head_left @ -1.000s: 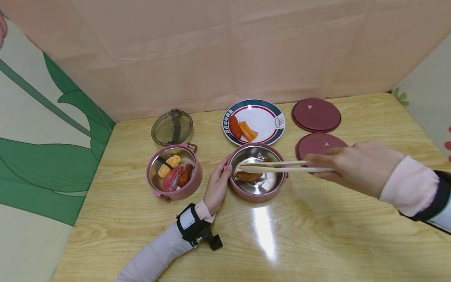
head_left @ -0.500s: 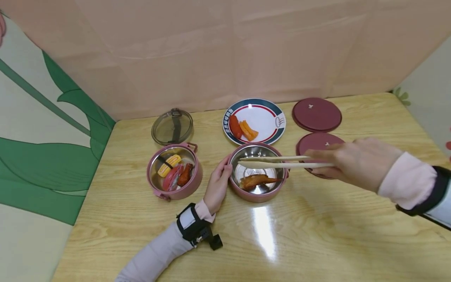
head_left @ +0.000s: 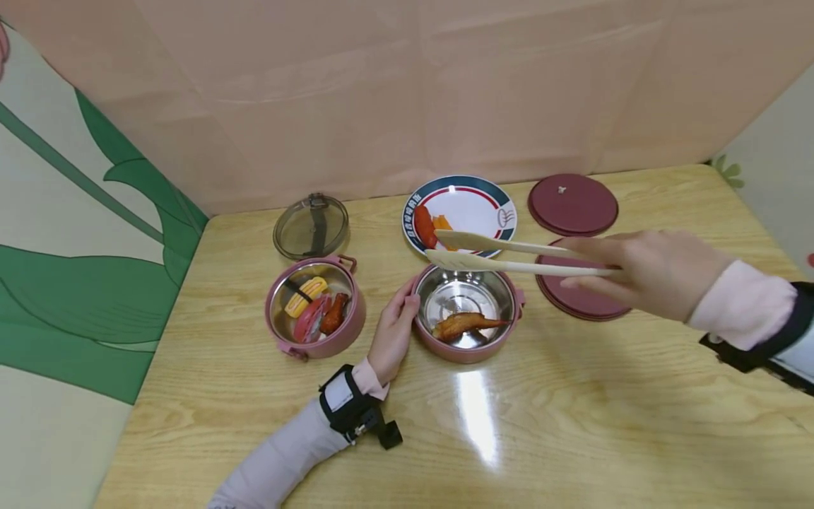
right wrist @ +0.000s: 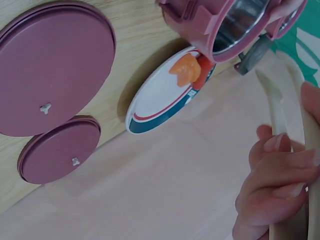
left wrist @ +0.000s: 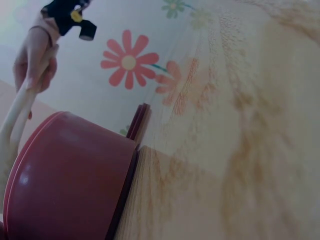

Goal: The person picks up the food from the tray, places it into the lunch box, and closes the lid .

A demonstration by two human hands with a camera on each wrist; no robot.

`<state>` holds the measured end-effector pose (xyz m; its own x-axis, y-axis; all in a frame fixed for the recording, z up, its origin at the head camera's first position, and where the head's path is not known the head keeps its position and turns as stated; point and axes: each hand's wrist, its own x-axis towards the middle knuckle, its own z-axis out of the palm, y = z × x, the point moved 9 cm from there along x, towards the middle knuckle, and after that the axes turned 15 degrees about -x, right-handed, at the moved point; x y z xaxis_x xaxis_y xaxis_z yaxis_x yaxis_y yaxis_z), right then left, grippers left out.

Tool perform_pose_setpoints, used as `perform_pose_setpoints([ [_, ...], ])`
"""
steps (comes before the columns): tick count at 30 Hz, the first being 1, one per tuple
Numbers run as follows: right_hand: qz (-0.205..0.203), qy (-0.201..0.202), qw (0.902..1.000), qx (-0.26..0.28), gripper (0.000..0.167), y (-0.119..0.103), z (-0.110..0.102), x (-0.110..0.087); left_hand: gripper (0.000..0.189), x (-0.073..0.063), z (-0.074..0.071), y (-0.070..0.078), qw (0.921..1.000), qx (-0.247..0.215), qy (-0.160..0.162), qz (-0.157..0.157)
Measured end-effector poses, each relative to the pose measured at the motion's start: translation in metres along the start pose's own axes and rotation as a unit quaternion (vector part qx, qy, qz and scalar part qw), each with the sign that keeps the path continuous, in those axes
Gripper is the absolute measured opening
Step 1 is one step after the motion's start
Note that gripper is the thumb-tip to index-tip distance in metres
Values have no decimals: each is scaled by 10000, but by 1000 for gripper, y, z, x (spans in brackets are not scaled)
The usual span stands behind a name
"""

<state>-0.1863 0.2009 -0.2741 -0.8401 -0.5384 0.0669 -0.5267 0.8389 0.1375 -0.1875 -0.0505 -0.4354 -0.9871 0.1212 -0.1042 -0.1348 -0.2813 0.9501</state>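
Observation:
My left hand (head_left: pixel 396 326) grips the left rim of a pink steel-lined lunch bowl (head_left: pixel 467 353), thumb over the edge. A brown chicken wing (head_left: pixel 467 326) lies at the bottom of this bowl. In my right hand (head_left: pixel 655 272) is a pair of pale wooden tongs (head_left: pixel 509 266). Their tips stand apart over the bowl's far rim and the near edge of the plate (head_left: pixel 483 205), with nothing between them. On that plate lie a red sausage (head_left: pixel 424 225) and orange strips (head_left: pixel 441 223), partly hidden by the tongs. The right wrist view shows my fingers curled round the tongs (right wrist: pixel 279 107).
At left stands a second pink bowl (head_left: pixel 346 336) with a yellow piece (head_left: pixel 307 297), a pinkish-red piece (head_left: pixel 310 322) and a drumstick (head_left: pixel 334 314). Behind it lies a clear grey lid (head_left: pixel 299 230). Two maroon lids (head_left: pixel 572 208) lie at right, the nearer under my right hand.
The tongs have risen from the chicken wing in the bowl and moved away from me toward the plate. The wing now lies nearer the bowl's front. My left hand has stayed put.

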Motion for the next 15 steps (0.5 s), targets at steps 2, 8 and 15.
perform_pose_setpoints([
  [2, 238, -267, 9993, 90, 56, 4, 4, 2, 47, 0, 0, 0, 10000, 10, 17, -6],
  [8, 486, -633, 9958, 438, 58, 11, 14, 9, 46, 0, 0, 0, 10000, -8, 43, -40],
  [15, 416, -777, 9948, 500, 51, 15, 31, 28, 47, 0, 0, 1, 10000, -42, 16, 32],
])
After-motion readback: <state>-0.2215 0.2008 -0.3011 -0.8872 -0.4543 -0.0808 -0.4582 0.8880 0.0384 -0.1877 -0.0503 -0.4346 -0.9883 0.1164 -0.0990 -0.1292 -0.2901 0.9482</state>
